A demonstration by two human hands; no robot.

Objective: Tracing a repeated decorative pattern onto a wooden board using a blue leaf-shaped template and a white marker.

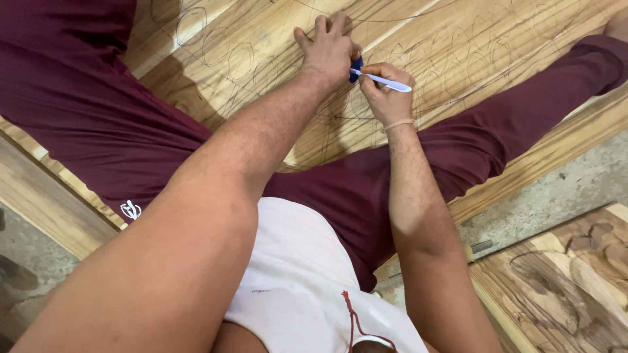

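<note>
In the upper middle of the frame, a white pen with a blue cap is pinched between the curled fingers of the right hand, its tip set on the wooden board. The left hand is pressed flat on the board just beside it, fingers spread narrowly. Pencilled oval outlines are seen across the board. Maroon trousers are spread over it.

Wooden board matt, streaky grain; pen glossy plastic; trousers matt cloth.
</note>
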